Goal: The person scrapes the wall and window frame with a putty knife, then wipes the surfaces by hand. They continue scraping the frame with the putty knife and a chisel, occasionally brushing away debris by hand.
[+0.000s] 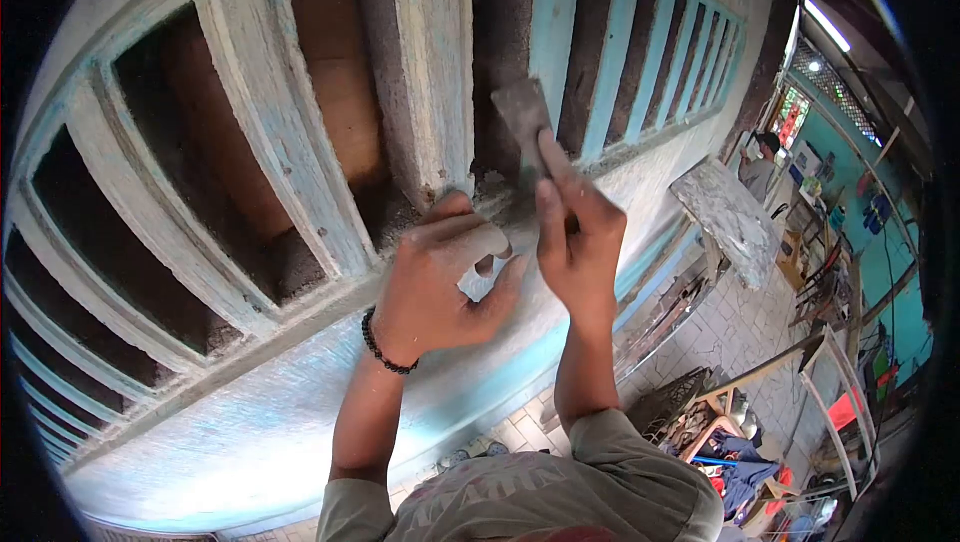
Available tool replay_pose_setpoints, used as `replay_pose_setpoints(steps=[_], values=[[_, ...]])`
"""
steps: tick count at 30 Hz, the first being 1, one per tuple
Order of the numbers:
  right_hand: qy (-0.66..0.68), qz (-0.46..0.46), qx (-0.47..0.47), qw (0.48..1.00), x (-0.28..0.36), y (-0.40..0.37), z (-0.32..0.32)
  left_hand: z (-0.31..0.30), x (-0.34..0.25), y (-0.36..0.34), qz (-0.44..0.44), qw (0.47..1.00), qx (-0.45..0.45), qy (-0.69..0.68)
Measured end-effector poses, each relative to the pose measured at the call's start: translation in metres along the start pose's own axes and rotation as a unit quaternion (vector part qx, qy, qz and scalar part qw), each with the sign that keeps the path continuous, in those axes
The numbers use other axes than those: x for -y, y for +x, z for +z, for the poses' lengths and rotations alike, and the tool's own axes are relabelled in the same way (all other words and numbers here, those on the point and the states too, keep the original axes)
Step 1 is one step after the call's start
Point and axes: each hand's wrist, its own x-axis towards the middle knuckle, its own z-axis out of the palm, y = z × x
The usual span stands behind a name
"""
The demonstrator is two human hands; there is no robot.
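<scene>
My right hand is closed round a scraper with a flat, dusty blade. Its index finger lies stretched along the tool, and the blade points up in front of a dark gap between the slats. To its left, my left hand, with a dark beaded bracelet, has loosely curled fingers, thumb and index finger apart; nothing shows between them. Its knuckles are beside the foot of a worn slat, at the dusty sill. Paint is largely worn off that slat, while slats further right are light blue.
Below the sill runs a pale blue and white wall. At right stand a table with a marbled top and another person. Clothes and clutter are piled at lower right, above a tiled floor.
</scene>
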Motion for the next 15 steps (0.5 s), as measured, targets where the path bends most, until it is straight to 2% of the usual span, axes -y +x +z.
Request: replay_pose_setpoints(steps=[2, 3, 9, 11, 15], values=[[0.005, -0.016, 0.002, 1.000, 0.002, 0.021, -0.003, 0.001, 0.000, 0.000, -0.007, 1.000, -0.006, -0.010], [0.003, 0.004, 0.017, 1.000, 0.009, 0.026, -0.008, 0.001, -0.001, 0.000, -0.004, 1.000, -0.005, -0.010], [-0.010, 0.031, 0.035, 0.999, 0.007, 0.003, -0.010, -0.001, 0.004, 0.000, 0.015, 1.000, 0.001, -0.008], [-0.010, 0.014, 0.018, 1.000, 0.010, 0.015, -0.007, -0.001, 0.004, -0.001, 0.021, 1.000, 0.004, -0.006], [-0.062, 0.028, 0.034, 0.997, 0.022, 0.037, -0.010, 0.001, 0.002, 0.001, 0.009, 1.000, -0.013, -0.025]])
